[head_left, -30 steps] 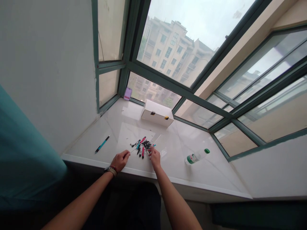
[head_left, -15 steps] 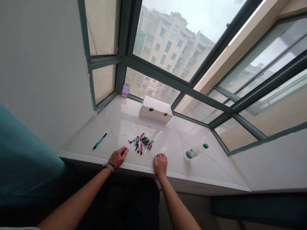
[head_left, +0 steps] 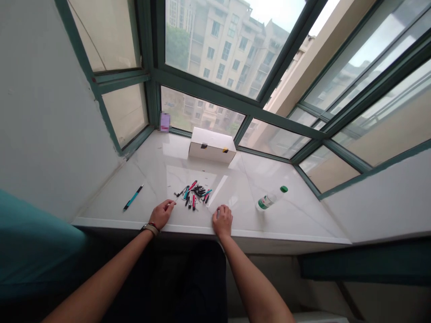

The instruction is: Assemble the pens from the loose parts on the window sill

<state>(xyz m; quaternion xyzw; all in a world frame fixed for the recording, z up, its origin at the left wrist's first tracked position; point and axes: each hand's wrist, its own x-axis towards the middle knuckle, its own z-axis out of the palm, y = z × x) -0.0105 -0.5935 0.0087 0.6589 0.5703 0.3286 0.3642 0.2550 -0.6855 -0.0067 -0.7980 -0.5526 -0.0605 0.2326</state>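
Note:
A heap of loose pen parts [head_left: 194, 195] in black, red, teal and clear lies on the white marble sill. At the heap's near left, my left hand [head_left: 162, 214] pinches a thin pale rod [head_left: 177, 198] that looks like a pen refill and points at the heap. My right hand [head_left: 222, 220] rests on the sill to the right of the heap, fingers curled down; what they hold, if anything, is hidden. A whole teal and black pen [head_left: 133, 197] lies apart on the left.
Behind the heap a white box [head_left: 212, 146] stands against the window. A clear bottle with a green cap [head_left: 271, 199] is on the right. A purple item [head_left: 164, 122], blurred out, sits in the back left corner. The sill's front edge [head_left: 286, 237] runs close under my wrists.
The camera view has shifted a little, so everything sits somewhat further left and higher. Both hands keep nearly the same places and grips beside the heap.

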